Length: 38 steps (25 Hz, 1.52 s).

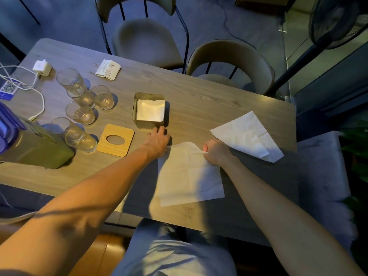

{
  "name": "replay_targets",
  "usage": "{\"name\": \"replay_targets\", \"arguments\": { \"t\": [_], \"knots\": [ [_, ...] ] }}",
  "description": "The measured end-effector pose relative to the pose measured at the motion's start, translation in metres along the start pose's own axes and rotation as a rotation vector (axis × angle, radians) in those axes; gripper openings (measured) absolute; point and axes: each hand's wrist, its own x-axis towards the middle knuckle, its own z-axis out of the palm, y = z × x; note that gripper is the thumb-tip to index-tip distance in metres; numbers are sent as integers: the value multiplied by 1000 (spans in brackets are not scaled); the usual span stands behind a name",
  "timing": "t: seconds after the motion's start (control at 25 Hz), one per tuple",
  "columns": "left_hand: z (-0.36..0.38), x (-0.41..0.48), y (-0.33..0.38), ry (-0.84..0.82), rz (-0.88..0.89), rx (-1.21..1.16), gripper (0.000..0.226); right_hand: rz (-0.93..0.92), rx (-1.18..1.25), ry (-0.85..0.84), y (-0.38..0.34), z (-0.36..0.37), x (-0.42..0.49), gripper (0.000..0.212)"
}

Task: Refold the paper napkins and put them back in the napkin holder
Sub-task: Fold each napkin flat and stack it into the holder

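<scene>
Our right hand (216, 152) pinches the far edge of the near napkin (189, 176) with curled fingers. Our left hand (157, 140) lies with fingers outstretched at the napkin's far corner, beside the napkin holder (148, 124). We judge the first fold is starting, and next the pinched edge must come over squarely. A second napkin (249, 136) waits unfolded.

Counting off from my feed: two unfolded paper napkins (189, 176) on one table (199, 92). One metal napkin holder (135, 116) and one wooden lid (111, 150) with an oval hole. Clear glasses (102, 97): I make four for sure, but they overlap, so it could be six. One white charger (41, 66), one QR card (9, 89), one folded printed slip (108, 69), one blue-lidded bottle (33, 150). Two chairs (147, 36), one fan (336, 22).
</scene>
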Motion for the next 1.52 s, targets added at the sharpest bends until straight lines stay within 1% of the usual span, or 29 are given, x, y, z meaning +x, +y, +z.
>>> {"name": "replay_targets", "arguments": {
  "t": [0.08,0.2,0.28,0.36,0.44,0.56,0.64,0.72,0.8,0.92,1.08,1.16,1.2,1.28,1.36,1.44,1.52],
  "knots": [
    [-5,-1,-3,3,-16,-75,39,29,115,-9,2,-2,-4,11],
    [-16,-3,-4,1,-37,-361,26,45,233,-30,2,-9,-8,26],
    [-22,-8,-3,23,-30,-513,19,59,249,-21,1,-14,-9,26],
    [-26,-12,-1,82,18,-637,16,48,251,13,0,-20,-9,20],
    [-32,-18,-1,173,109,-660,22,23,273,58,2,-27,-10,14],
    [-42,-22,-3,335,272,-605,16,-15,345,99,6,-36,-14,22],
    [-47,-25,-4,377,330,-612,13,-37,392,91,7,-40,-17,30],
    [-48,-30,-6,391,356,-609,12,-58,377,89,8,-42,-19,29],
    [-45,-34,-9,347,373,-611,11,-66,335,78,10,-42,-20,22],
    [-29,-38,-15,260,379,-630,13,-30,288,-10,13,-42,-25,22],
    [-4,-45,-18,195,448,-608,23,-30,32,-103,15,-35,-33,15],
    [5,-48,-17,178,473,-532,24,-13,2,-201,16,-31,-38,15],
    [10,-48,-17,150,483,-487,26,-6,1,-258,17,-29,-39,16],
    [15,-49,-17,23,497,-390,33,-6,-18,-344,20,-25,-42,21],
    [16,-50,-13,-99,498,-312,36,-3,-16,-384,21,-21,-45,33],
    [12,-54,-8,-132,486,-298,37,20,41,-378,19,-18,-46,44],
    [13,-57,-1,-99,477,-351,42,50,125,-309,15,-14,-46,45]
  ]
}}
